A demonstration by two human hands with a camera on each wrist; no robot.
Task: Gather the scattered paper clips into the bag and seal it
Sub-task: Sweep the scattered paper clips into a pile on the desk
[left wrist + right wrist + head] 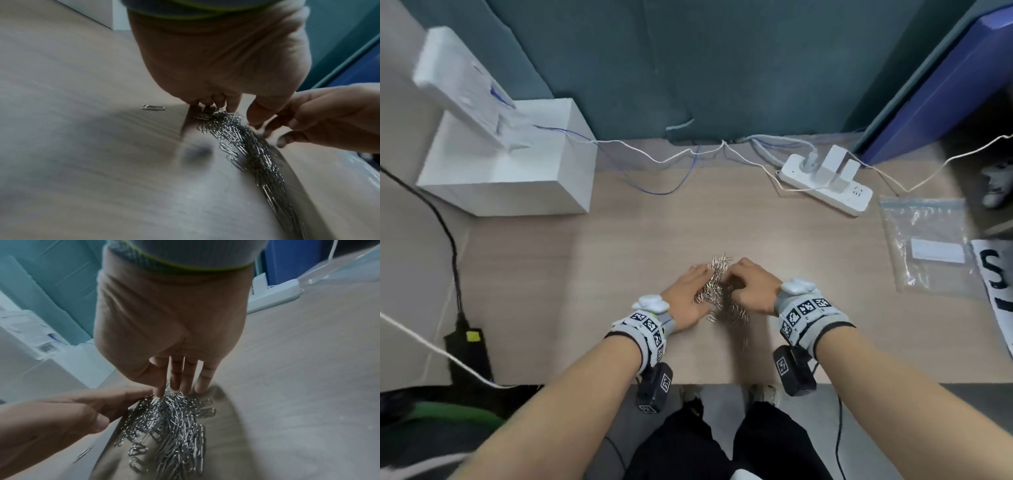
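Note:
A heap of silver paper clips [717, 287] lies mid-table on the wooden desk [619, 274]. My left hand [690, 291] presses against its left side with fingers extended along the clips [246, 146]. From the right, my right hand [751, 289] rakes the heap, fingertips [180, 386] pointing down into the clips [172, 426]. Neither hand grips anything. One stray clip [153, 107] lies apart to the left of the heap. The clear zip bag [924, 246] with a white label lies flat at the desk's right side, away from both hands.
A white power strip [828, 185] with plugs and trailing cables sits behind the heap to the right. A white open box [506, 164] stands at the back left. A printed sheet [996, 274] lies beside the bag. The desk's front edge [722, 383] is close to my wrists.

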